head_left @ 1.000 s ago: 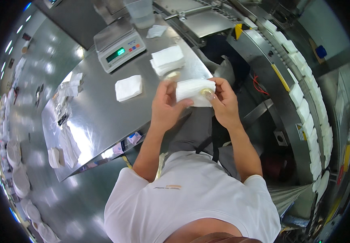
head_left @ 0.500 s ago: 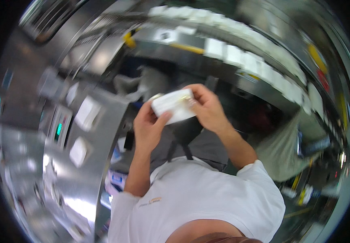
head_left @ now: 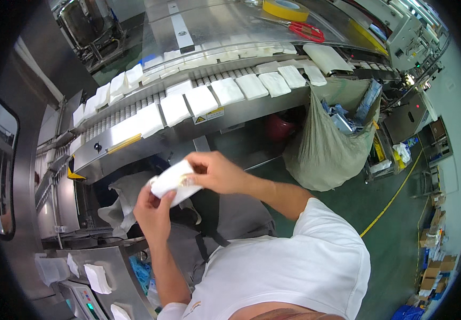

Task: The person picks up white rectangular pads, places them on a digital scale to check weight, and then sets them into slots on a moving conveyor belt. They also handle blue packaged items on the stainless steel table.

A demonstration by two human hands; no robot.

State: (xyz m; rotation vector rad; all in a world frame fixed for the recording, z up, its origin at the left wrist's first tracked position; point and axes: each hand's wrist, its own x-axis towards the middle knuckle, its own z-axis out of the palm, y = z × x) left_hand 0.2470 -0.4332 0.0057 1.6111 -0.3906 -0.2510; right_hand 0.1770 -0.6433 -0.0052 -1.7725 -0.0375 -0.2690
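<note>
Pad (head_left: pixel 173 176): one, white, folded in layers, held up in front of your body, between your two hands and clear of every surface. Handling, by judgement: light, soft, limp rather than stiff; dry-looking, so little slip; not brittle, but likely to crease or fan its layers if squeezed or pulled. Best hold: opposite edges, thumb on the near face, fingers behind, pressure spread across the fold. Left hand (head_left: pixel 153 214): gripping the pad at its lower left, thumb on the near face, other fingers curled round the left end, partly hidden. Right hand (head_left: pixel 215 170): closed on the pad's right end, index side along the upper edge, thumb lower on the near face; a yellowish patch (head_left: pixel 187 180) shows at the thumb tip, too blurred to identify. Pad tilted, its right end higher. Beyond your hands: conveyor (head_left: pixel 260 108), with a row of white pads (head_left: pixel 175 110) along its near side. To your right: sack (head_left: pixel 321 160), full of scraps. To your lower left: bench (head_left: pixel 118 261), bearing a white stack (head_left: pixel 98 279) and a scale (head_left: pixel 81 294) with lit display
</note>
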